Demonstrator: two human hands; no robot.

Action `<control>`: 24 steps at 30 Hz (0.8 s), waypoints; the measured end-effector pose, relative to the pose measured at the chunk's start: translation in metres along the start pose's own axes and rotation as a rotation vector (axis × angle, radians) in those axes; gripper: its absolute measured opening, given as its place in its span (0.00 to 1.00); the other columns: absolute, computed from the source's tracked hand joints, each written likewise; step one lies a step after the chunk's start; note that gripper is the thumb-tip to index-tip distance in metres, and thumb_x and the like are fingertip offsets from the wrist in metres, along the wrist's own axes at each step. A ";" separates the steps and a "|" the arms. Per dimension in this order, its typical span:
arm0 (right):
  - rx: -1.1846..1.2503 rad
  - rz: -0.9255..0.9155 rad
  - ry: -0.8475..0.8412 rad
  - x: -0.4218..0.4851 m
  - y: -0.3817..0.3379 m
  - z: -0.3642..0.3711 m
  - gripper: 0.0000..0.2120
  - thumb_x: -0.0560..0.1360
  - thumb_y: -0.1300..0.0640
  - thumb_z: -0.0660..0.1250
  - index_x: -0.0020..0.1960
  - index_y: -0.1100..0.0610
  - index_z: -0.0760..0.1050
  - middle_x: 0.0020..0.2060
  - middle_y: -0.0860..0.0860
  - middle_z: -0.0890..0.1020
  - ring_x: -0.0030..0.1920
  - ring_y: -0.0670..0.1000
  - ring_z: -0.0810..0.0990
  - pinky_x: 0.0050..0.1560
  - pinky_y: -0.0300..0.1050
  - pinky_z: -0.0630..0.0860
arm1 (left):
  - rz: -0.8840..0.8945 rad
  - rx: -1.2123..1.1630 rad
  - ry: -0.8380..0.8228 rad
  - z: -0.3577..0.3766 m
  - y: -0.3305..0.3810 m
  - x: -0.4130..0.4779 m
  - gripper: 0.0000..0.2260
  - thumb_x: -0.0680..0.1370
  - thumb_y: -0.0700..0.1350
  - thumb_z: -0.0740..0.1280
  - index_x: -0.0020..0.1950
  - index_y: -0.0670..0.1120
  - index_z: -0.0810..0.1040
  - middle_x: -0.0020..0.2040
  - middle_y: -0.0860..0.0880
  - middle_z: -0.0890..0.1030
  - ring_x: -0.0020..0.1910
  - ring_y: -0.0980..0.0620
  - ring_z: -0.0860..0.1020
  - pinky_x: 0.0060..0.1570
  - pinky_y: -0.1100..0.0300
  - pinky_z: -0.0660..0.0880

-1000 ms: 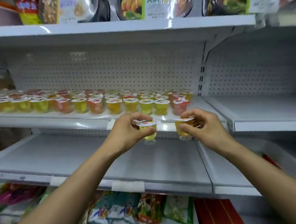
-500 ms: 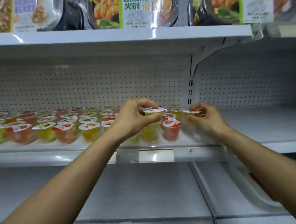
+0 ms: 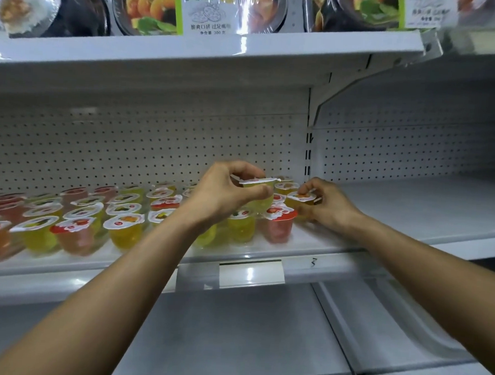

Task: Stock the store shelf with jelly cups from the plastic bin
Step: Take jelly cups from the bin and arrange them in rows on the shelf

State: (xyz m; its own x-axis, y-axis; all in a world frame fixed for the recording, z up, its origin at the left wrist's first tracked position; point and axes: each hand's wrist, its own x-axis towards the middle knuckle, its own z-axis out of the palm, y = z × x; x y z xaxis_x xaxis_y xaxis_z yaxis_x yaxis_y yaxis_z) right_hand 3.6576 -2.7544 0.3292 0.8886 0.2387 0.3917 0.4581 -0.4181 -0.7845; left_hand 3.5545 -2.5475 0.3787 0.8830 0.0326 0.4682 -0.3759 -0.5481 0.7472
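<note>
Two hands place jelly cups at the right end of a store shelf that is already well stocked.

The left hand has its grip closed on a yellow-green jelly cup, thumb and fingers pinching it near the rim, just above cups that already stand there. Just right of that grip, the right hand pinches an orange jelly cup low over the shelf, beside the end cups; I cannot tell whether it has touched down. To the left of both grips run the stocked rows of red, yellow and orange cups, several deep. To the right of the grips the neighbouring bay shows no cups, nor does the lower shelf beneath them. The plastic bin is out of view, so I cannot tell how many cups remain. This bay looks nearly filled, with these two cups yet to be set down.
</note>
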 end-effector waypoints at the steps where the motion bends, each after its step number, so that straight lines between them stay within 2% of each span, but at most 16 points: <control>1: -0.029 -0.008 -0.016 0.000 0.000 -0.001 0.15 0.70 0.54 0.76 0.52 0.52 0.74 0.45 0.49 0.80 0.35 0.44 0.78 0.32 0.34 0.74 | -0.005 0.002 -0.004 0.000 0.001 0.000 0.13 0.69 0.52 0.78 0.52 0.53 0.83 0.52 0.51 0.81 0.43 0.55 0.78 0.40 0.61 0.79; 3: -0.105 -0.002 -0.054 0.000 0.000 -0.006 0.14 0.71 0.54 0.75 0.54 0.50 0.75 0.51 0.49 0.80 0.42 0.44 0.79 0.36 0.32 0.71 | -0.013 0.014 -0.007 0.001 0.003 0.000 0.14 0.69 0.52 0.78 0.53 0.53 0.83 0.52 0.52 0.81 0.46 0.54 0.79 0.44 0.58 0.80; 5: -0.162 -0.005 -0.058 -0.002 -0.006 -0.012 0.16 0.73 0.55 0.73 0.59 0.47 0.74 0.59 0.48 0.76 0.56 0.47 0.76 0.47 0.35 0.72 | -0.015 0.018 -0.005 0.002 0.005 -0.001 0.14 0.69 0.52 0.78 0.53 0.53 0.82 0.52 0.52 0.81 0.48 0.52 0.80 0.45 0.56 0.80; 7: -0.152 -0.071 0.017 -0.008 -0.018 -0.017 0.19 0.74 0.58 0.70 0.62 0.46 0.73 0.63 0.49 0.74 0.63 0.49 0.72 0.56 0.39 0.69 | -0.019 0.018 -0.005 0.004 0.006 -0.002 0.15 0.68 0.53 0.78 0.53 0.54 0.82 0.52 0.51 0.81 0.48 0.51 0.80 0.44 0.56 0.80; 9: -0.085 -0.179 0.056 -0.018 -0.036 -0.020 0.20 0.74 0.60 0.69 0.63 0.47 0.74 0.60 0.49 0.76 0.61 0.47 0.74 0.54 0.34 0.69 | -0.026 0.012 -0.004 0.006 0.007 -0.002 0.16 0.68 0.53 0.78 0.53 0.53 0.82 0.53 0.50 0.81 0.48 0.51 0.80 0.46 0.54 0.81; 11: -0.030 -0.264 -0.015 -0.029 -0.055 -0.019 0.20 0.73 0.59 0.70 0.64 0.47 0.75 0.57 0.48 0.78 0.56 0.44 0.76 0.45 0.27 0.69 | -0.022 -0.020 -0.002 0.009 0.010 -0.003 0.16 0.67 0.53 0.78 0.52 0.52 0.82 0.51 0.49 0.81 0.47 0.52 0.80 0.47 0.50 0.81; 13: -0.020 -0.304 -0.109 -0.039 -0.069 -0.017 0.21 0.73 0.58 0.71 0.65 0.46 0.74 0.56 0.47 0.79 0.54 0.43 0.77 0.42 0.26 0.70 | -0.011 -0.044 0.007 0.012 0.014 -0.004 0.16 0.68 0.53 0.78 0.52 0.50 0.81 0.50 0.49 0.81 0.44 0.53 0.79 0.48 0.51 0.80; 16: 0.014 -0.316 -0.172 -0.047 -0.079 -0.016 0.21 0.73 0.61 0.71 0.63 0.47 0.75 0.52 0.49 0.81 0.47 0.42 0.79 0.41 0.30 0.73 | 0.005 -0.089 0.030 0.014 0.020 -0.006 0.17 0.69 0.50 0.78 0.52 0.46 0.79 0.49 0.47 0.80 0.39 0.56 0.78 0.38 0.61 0.79; 18: 0.085 -0.300 -0.177 -0.051 -0.080 -0.016 0.19 0.72 0.62 0.72 0.61 0.51 0.76 0.50 0.52 0.83 0.47 0.44 0.81 0.44 0.33 0.76 | 0.021 -0.128 0.041 0.014 0.023 -0.009 0.17 0.70 0.49 0.78 0.53 0.44 0.79 0.48 0.46 0.80 0.36 0.58 0.78 0.33 0.66 0.76; 21: 0.160 -0.273 -0.124 -0.055 -0.077 -0.017 0.18 0.70 0.65 0.73 0.58 0.54 0.77 0.47 0.55 0.83 0.46 0.49 0.82 0.48 0.41 0.80 | 0.052 -0.119 0.037 0.017 0.022 -0.014 0.18 0.73 0.52 0.74 0.57 0.45 0.78 0.52 0.47 0.80 0.44 0.55 0.80 0.37 0.66 0.78; 24: 0.113 -0.246 0.024 -0.056 -0.068 -0.022 0.18 0.69 0.67 0.74 0.56 0.56 0.77 0.46 0.57 0.82 0.43 0.49 0.80 0.46 0.46 0.80 | 0.101 0.059 0.022 0.020 0.015 -0.017 0.18 0.74 0.57 0.71 0.60 0.50 0.77 0.52 0.52 0.80 0.49 0.55 0.80 0.44 0.63 0.78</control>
State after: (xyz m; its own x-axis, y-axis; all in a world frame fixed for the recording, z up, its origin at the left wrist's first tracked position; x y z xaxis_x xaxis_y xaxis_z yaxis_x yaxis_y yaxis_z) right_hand 3.5771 -2.7585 0.3710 0.7518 0.3000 0.5872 0.6559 -0.2495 -0.7124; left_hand 3.5391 -2.5730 0.3727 0.8347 -0.0072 0.5506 -0.4450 -0.5976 0.6669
